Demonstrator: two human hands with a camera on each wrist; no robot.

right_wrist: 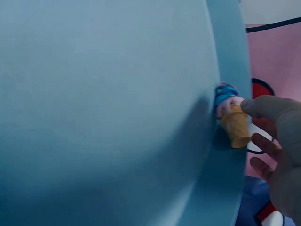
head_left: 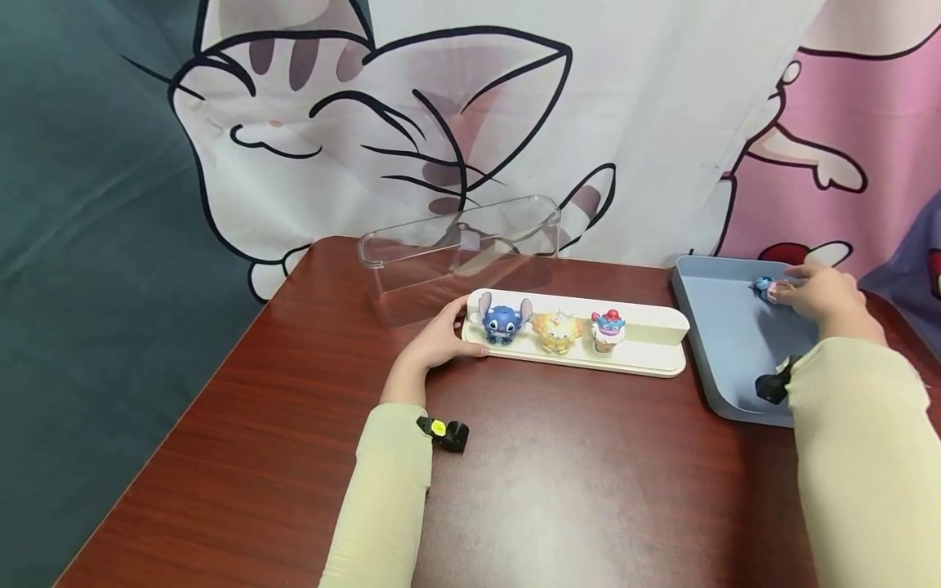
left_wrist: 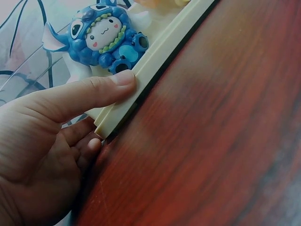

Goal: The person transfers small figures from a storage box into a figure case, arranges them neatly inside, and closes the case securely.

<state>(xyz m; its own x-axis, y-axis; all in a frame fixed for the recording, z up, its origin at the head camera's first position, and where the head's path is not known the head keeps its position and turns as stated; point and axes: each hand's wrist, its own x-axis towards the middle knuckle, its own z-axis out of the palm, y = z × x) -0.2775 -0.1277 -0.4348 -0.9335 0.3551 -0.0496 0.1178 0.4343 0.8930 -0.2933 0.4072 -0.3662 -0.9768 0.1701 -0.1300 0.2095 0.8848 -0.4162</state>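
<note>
My left hand (head_left: pixel 439 336) grips the left end of a cream display stand (head_left: pixel 654 359), thumb on its front edge, some fingers at its end. On the stand are a blue big-eared figurine (head_left: pixel 503 324), nearest that thumb, a yellow figurine (head_left: pixel 557 332) and a red-topped ice-cream-cup figurine (head_left: pixel 608 331). My right hand (head_left: pixel 831 296) is at the far right of a blue-grey tray (head_left: pixel 728 343). There it pinches an ice-cream-cone figurine (right_wrist: pixel 234 120) with blue and pink swirl; the thumb lies on the cone, and the index finger is mostly hidden.
A clear plastic cover (head_left: pixel 456 261) stands behind the stand at the table's back edge. The brown wooden table (head_left: pixel 559 482) stretches in front. A curtain with cartoon prints (head_left: pixel 662 122) hangs behind the table. The tray has raised walls.
</note>
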